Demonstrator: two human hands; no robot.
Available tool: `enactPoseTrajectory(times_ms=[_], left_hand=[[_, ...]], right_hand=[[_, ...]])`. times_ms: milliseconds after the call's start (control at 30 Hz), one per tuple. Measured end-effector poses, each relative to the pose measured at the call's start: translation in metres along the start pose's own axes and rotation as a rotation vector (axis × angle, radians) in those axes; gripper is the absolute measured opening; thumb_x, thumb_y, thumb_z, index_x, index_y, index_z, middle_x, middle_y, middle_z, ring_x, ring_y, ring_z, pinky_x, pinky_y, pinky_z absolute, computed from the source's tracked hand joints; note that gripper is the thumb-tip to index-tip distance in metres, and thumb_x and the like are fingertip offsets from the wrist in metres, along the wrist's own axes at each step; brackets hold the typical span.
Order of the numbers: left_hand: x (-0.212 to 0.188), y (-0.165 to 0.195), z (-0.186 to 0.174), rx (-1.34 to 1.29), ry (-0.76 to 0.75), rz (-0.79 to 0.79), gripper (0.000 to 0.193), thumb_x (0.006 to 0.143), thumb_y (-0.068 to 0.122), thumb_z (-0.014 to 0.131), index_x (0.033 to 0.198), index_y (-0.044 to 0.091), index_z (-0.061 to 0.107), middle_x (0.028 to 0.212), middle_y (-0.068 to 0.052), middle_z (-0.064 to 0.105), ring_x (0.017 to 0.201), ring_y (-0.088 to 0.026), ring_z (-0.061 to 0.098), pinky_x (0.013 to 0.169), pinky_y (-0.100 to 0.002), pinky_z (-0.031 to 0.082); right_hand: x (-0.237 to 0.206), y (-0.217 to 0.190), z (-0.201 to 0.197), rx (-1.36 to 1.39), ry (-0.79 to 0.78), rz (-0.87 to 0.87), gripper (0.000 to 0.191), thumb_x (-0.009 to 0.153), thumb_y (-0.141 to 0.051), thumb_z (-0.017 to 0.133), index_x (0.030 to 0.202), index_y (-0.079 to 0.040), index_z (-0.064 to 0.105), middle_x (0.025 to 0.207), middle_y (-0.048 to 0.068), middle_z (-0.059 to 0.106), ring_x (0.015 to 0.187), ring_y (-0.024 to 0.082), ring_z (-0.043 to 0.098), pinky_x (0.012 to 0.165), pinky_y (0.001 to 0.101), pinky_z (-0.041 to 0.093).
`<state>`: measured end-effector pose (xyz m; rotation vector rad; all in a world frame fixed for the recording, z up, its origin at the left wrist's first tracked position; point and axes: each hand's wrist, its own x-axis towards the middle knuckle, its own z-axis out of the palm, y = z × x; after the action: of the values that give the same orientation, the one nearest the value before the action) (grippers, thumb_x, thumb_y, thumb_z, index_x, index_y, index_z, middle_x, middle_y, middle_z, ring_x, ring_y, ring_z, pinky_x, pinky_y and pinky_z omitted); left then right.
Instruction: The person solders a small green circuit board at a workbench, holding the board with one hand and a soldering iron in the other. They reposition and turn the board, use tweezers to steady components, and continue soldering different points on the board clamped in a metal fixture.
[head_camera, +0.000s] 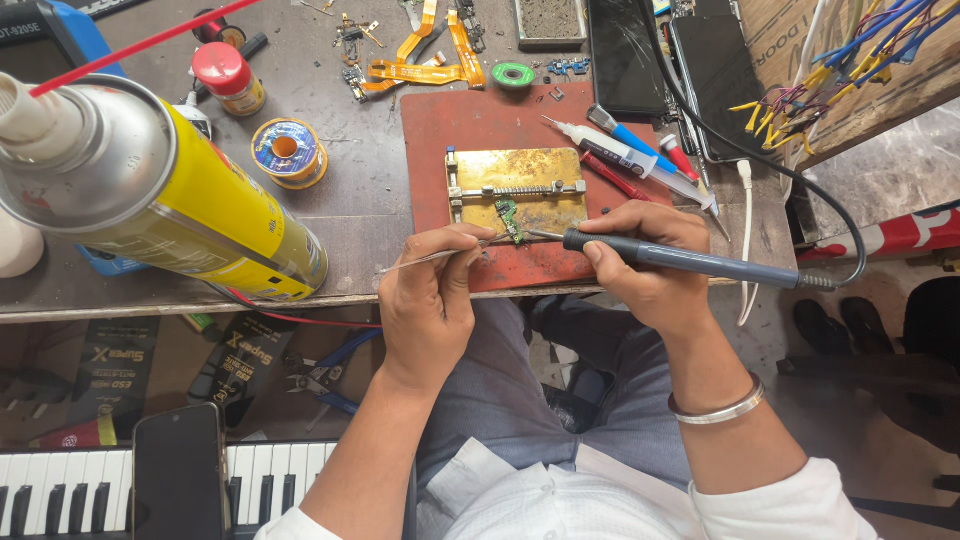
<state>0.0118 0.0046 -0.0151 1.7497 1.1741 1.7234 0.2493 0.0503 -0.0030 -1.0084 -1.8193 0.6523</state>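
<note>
- Left hand (428, 300), centre of frame: pinches tweezers (440, 256) whose tips meet a small green circuit board (510, 220).
- Right hand (650, 265): grips a soldering iron (690, 262), tip at the board.
- Brass board holder (515, 190) on a red mat (480, 125).
- Yellow spray can (190, 190), upper left.

The desk (380, 210) has a worn grey top with a scuffed front edge. A lower shelf (120, 390) sits beneath it, in shadow. At right, a wooden board (900, 90) leans beside a grey concrete floor (880, 180). Even daylight illuminates the scene; shadows remain soft.
</note>
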Motion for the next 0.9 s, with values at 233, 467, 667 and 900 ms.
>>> enactPoseTrajectory(times_ms=[233,467,667,900], left_hand=[[0.0006,0.0007,-0.0010,-0.001,-0.004,0.003,0.014,0.107,-0.002,0.060,0.116,0.007,0.054,0.112,-0.009,0.075,0.098,-0.020,0.078,0.083,-0.030,0.063],[0.0006,0.0006,-0.0012,-0.005,-0.004,-0.004,0.014,0.106,-0.003,0.060,0.116,0.007,0.054,0.111,-0.009,0.075,0.094,-0.019,0.077,0.082,-0.030,0.063],[0.0008,0.0003,-0.0004,0.023,-0.001,-0.001,0.014,0.106,-0.002,0.061,0.115,0.007,0.054,0.111,-0.008,0.075,0.094,-0.019,0.078,0.081,-0.030,0.063],[0.0010,0.0006,-0.0010,0.019,-0.004,0.019,0.014,0.107,-0.001,0.060,0.116,0.007,0.054,0.112,-0.009,0.075,0.098,-0.021,0.078,0.082,-0.031,0.063]], right_hand=[[0.0016,-0.0010,0.0023,0.012,-0.020,-0.018,0.016,0.084,-0.004,0.077,0.099,0.001,0.075,0.088,0.007,0.074,0.075,0.010,0.067,0.070,0.0229,0.051],[0.0020,-0.0026,0.0018,-0.021,-0.028,-0.016,0.016,0.083,-0.004,0.076,0.098,0.002,0.075,0.085,0.007,0.073,0.072,0.010,0.067,0.067,0.0230,0.051],[0.0039,-0.0030,0.0010,-0.024,-0.038,-0.023,0.017,0.083,-0.003,0.076,0.099,0.002,0.074,0.086,0.007,0.074,0.074,0.010,0.070,0.069,0.0230,0.053],[0.0050,-0.0031,0.0008,0.001,-0.044,-0.041,0.016,0.083,-0.002,0.076,0.098,0.003,0.074,0.087,0.008,0.074,0.074,0.011,0.070,0.067,0.0230,0.052]])
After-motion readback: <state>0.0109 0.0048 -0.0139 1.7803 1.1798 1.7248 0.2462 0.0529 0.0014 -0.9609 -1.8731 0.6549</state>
